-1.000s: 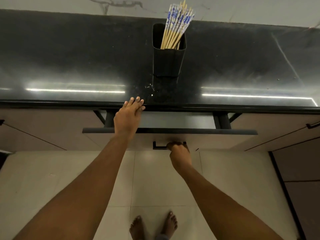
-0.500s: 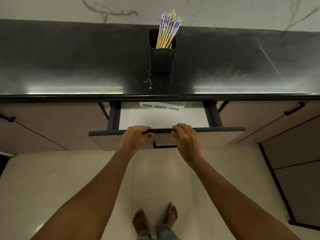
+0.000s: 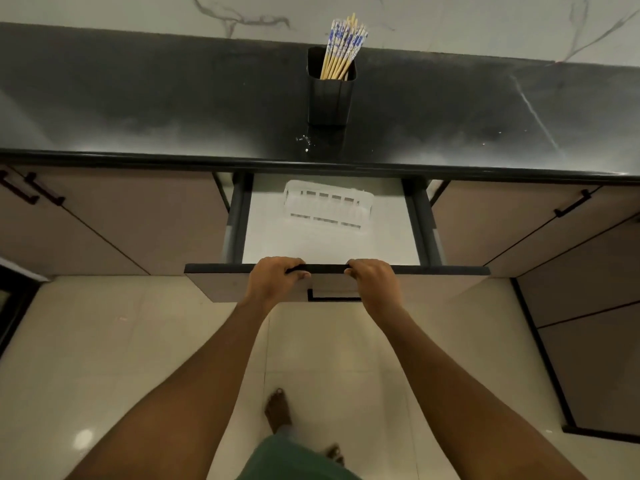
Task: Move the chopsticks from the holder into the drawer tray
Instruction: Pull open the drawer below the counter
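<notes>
Several bamboo chopsticks [image 3: 341,46] with blue-and-white tops stand in a black holder [image 3: 330,98] at the back of the dark countertop. Below it the drawer [image 3: 433,270] stands pulled out, with a white slotted tray [image 3: 329,204] lying at its back. My left hand [image 3: 275,277] and my right hand [image 3: 374,278] both curl over the drawer's dark front edge, side by side, above its black handle [image 3: 332,299].
The black countertop [image 3: 156,109] runs the full width, with a marble wall behind. Closed beige cabinet doors with black handles [image 3: 571,204] flank the drawer. My bare feet stand on the pale tiled floor [image 3: 121,341].
My left hand left the countertop edge and my right hand left the handle; both now grip the drawer's front edge. The drawer has slid far out, baring the white tray.
</notes>
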